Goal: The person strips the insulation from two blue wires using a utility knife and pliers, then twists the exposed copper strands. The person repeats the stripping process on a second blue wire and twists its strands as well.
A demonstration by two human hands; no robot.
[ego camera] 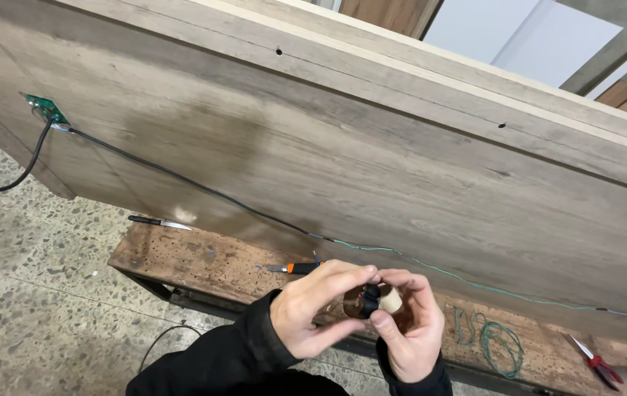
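tape roll (372, 301): mostly hidden by fingers | pliers (598, 363): partly cut off

Both hands meet low over the bench (181, 257). The left hand (313, 308) and right hand (409, 330) pinch a small roll of black tape (369, 299) between their fingertips, a pale core showing at its end. Behind them a large wood panel (372, 147) leans, with a black cable (181, 180) running across it to a green board (45, 108). On the bench lie a knife (158, 221), an orange cutter (295, 268), a coil of green wire (500, 348) and red pliers (598, 363).
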